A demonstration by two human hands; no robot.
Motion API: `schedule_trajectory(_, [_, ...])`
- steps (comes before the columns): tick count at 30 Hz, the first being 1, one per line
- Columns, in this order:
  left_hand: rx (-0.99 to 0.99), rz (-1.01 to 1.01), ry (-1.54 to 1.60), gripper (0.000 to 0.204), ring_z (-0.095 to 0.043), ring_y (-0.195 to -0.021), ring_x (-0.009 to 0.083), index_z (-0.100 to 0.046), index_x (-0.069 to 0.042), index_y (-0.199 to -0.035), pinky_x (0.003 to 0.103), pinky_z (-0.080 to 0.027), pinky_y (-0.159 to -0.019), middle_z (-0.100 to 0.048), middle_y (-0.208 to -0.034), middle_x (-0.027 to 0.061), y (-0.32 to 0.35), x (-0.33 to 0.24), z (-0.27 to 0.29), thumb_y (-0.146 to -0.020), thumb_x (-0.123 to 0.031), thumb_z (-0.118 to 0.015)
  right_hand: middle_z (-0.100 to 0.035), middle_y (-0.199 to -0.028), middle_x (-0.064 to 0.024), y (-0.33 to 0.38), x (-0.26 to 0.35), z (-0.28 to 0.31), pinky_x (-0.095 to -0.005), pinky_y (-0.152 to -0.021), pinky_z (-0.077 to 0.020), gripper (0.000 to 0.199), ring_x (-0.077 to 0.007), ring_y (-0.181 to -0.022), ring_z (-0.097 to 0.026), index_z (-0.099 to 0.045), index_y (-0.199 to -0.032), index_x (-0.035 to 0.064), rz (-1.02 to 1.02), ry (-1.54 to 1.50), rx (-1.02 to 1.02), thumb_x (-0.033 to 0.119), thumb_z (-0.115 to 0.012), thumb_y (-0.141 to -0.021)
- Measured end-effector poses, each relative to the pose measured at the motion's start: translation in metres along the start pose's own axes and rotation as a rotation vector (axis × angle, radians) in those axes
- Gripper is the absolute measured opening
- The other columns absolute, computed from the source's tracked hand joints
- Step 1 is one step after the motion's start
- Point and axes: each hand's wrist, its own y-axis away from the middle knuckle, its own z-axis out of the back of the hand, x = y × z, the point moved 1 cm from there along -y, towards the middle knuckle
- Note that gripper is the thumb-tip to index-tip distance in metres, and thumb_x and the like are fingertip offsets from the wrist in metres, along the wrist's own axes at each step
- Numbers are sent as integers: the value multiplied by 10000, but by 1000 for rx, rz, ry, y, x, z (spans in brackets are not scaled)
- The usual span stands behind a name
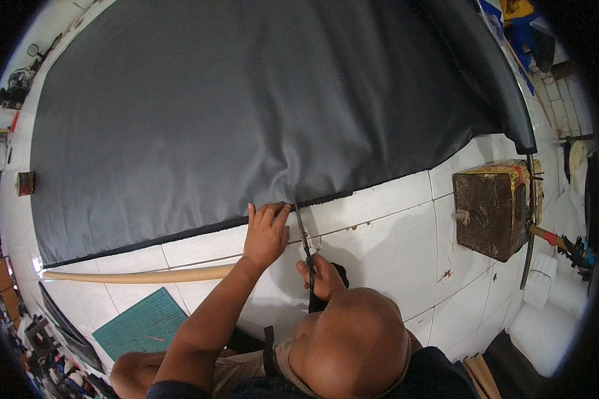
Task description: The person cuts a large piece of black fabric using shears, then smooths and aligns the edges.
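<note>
Dark fabric sheet (246, 113), spread on white tiled floor (393, 233). Left hand (266, 233) flat, pinning its near hem; right hand (323, 276) gripping scissors (304, 239) (blades at hem). Best kept taut beside the cut.

White tiled floor (393, 246). Worn brown metal box with yellow edges (492, 209) at right, well apart. Long tan wooden stick (133, 275) lies left on tiles. Green grid cutting mat (143, 326) just below stick. Small brown block (26, 183) far left. White foam pieces (546, 326) lower right.
</note>
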Motion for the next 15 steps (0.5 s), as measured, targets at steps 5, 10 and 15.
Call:
schedule_trajectory(5, [84,78,-148,624,-393,-1331,326,-449,-44,-1386,566,-250,-1129,-448,-1401,136,11,-9,-4,-797,-144,-627,-501,-608,-4,3,0,-6,-289,-513,-421,368,-120,-517,-499,-523,-802,45,51,-15,-64,363,-651,-937])
schedule_trajectory(10, [182,135,-198,703,-306,-1408,350,-358,-32,-1458,534,-221,-1155,-358,-1497,162,15,-14,-14,-820,-195,-606,-495,-566,-3,2,5,-5,-291,-505,-402,355,-109,-512,-494,-539,-803,40,32,16,-74,349,-644,-942])
schedule_trajectory(15, [293,122,-178,743,-270,-1420,383,-295,-15,-1484,534,-201,-1163,-320,-1513,187,10,-13,-1,-839,-232,-592,-517,-581,-15,-24,22,-9,-285,-512,-409,376,-110,-527,-515,-550,-820,28,142,40,-105,372,-629,-948])
